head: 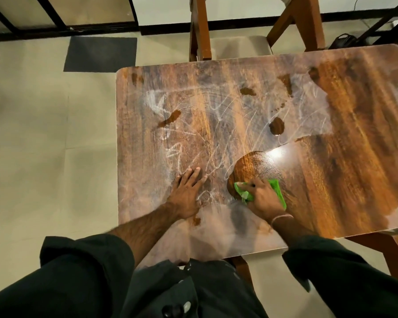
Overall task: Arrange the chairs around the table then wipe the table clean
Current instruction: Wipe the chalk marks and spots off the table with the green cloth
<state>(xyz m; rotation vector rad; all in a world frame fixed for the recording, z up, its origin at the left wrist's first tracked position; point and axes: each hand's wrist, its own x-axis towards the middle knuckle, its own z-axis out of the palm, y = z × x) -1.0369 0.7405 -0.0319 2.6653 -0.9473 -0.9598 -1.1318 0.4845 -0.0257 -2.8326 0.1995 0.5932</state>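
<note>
The right hand (263,197) grips a green cloth (276,191) against the wooden table (331,157) near its front edge. The left hand (187,195) lies flat, fingers straight, on the chalky left part; a chair (200,28) stands at the far side.

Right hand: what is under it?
A green cloth lies under the right hand, on the table; its edges show on both sides of the hand. The cloth's middle and the tabletop below it are covered.
</note>
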